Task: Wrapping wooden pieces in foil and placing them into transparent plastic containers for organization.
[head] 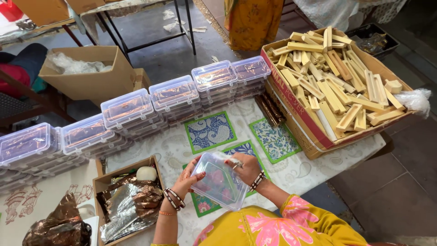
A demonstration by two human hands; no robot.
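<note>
My left hand [188, 179] grips the left edge of a clear plastic box [219, 182], held tilted above the table. On the box's upper right edge rests my right hand [246, 168], fingers closed on its rim. Through the plastic I see a patterned fabric square [203, 206] lying beneath it. Both wrists wear bangles.
A row of stacked clear boxes [129, 108] with brown contents lines the table's far edge. A large carton of wooden blocks [334, 79] stands at right. Blue patterned squares [210, 131] lie in the middle. A small carton with foil wrappers [130, 205] is at left.
</note>
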